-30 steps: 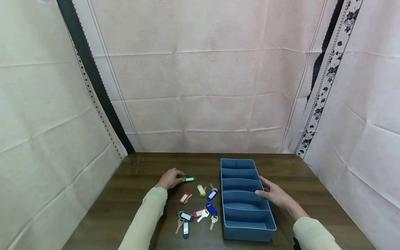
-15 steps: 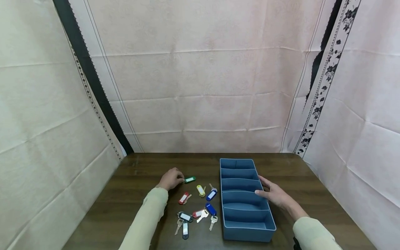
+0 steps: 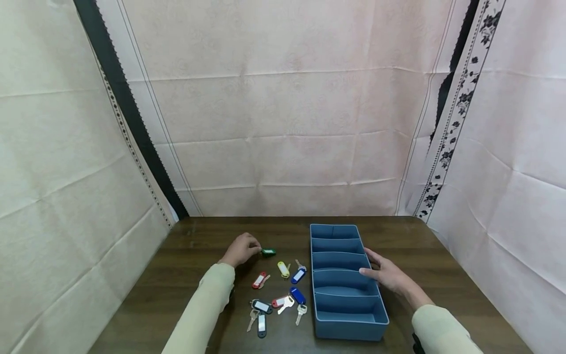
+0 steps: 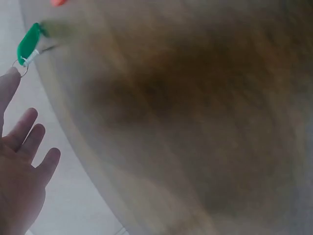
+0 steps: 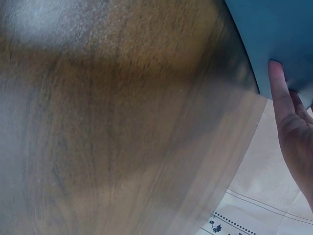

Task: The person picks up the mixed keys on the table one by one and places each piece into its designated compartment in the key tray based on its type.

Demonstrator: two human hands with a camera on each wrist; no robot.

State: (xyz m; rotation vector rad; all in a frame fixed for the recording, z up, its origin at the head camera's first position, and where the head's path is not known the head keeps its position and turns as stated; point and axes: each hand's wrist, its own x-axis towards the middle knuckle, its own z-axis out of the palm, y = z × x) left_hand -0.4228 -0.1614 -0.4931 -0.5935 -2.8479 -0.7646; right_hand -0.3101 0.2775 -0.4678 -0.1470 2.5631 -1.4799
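Observation:
In the head view my left hand (image 3: 240,249) pinches the ring end of a green key tag (image 3: 268,251) at the far left of the loose keys. The left wrist view shows the green tag's ring (image 4: 20,68) at a fingertip, with the other fingers spread apart. My right hand (image 3: 391,276) holds the right side of a blue divided box (image 3: 349,330), thumb over the rim and fingers against the outer wall. A straight finger (image 5: 276,81) touches that wall in the right wrist view.
Between the left arm and the box lie a yellow key tag (image 3: 283,269), a red one (image 3: 259,280), a blue one (image 3: 298,275) and several more with keys. The brown table (image 3: 199,290) ends at a light cloth backdrop (image 3: 283,162).
The green key tag has tilted and risen slightly at my left fingertips, and my left hand has shifted a little farther back. My right hand stays on the box.

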